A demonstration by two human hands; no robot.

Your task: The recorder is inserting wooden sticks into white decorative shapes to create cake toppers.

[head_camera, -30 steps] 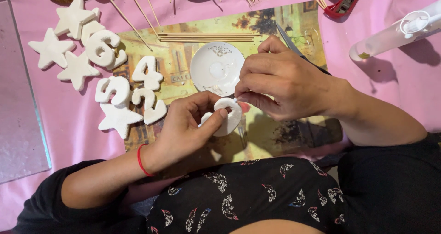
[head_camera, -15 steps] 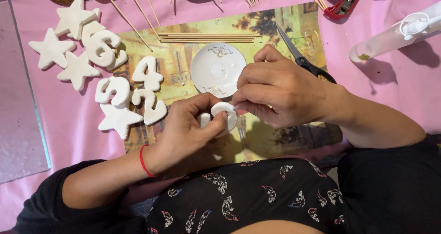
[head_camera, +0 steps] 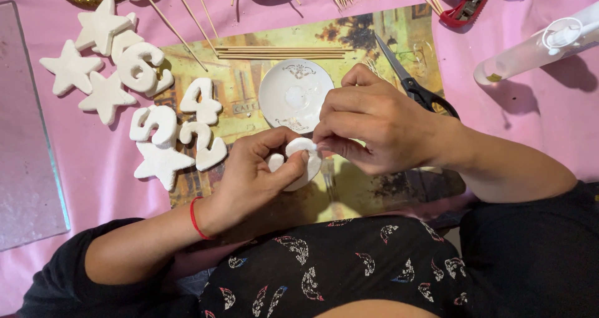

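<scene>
A small white foam piece (head_camera: 301, 162), rounded in outline, sits low over the middle of a printed picture mat (head_camera: 374, 37), just below a small white saucer (head_camera: 296, 93). The left hand (head_camera: 253, 181) cradles the piece from below and from the left, its fingers (head_camera: 284, 171) curled and clamped on it, the thumb pressing across its face. The right hand (head_camera: 374, 127) comes in from the right, its fingers (head_camera: 334, 144) pinched together on the piece's upper right edge; whether a tool sits in that pinch cannot be told. The two hands touch at the piece. A red cord bracelet (head_camera: 195, 219) circles the left wrist. The saucer lies flat on the mat, apart from the hands, with a faint ornament at its rim. Black-handled scissors (head_camera: 412, 84) lie on the mat beside the right hand, blades pointing up and left, the handles partly hidden behind the wrist. A bundle of thin wooden skewers (head_camera: 281, 53) lies level above the saucer; further skewers are scattered at the top edge. To the left, white foam numerals (head_camera: 168, 115) and white foam stars (head_camera: 87, 56) lie in a loose cluster, some touching or overlapping, partly on the mat and partly on the pink tabletop (head_camera: 518, 118). A white bottle (head_camera: 536, 49) lies on its side at upper right, well apart from the hands. A red utility knife (head_camera: 468, 6) lies near the top edge. A clear sheet (head_camera: 25, 143) lies at far left.
</scene>
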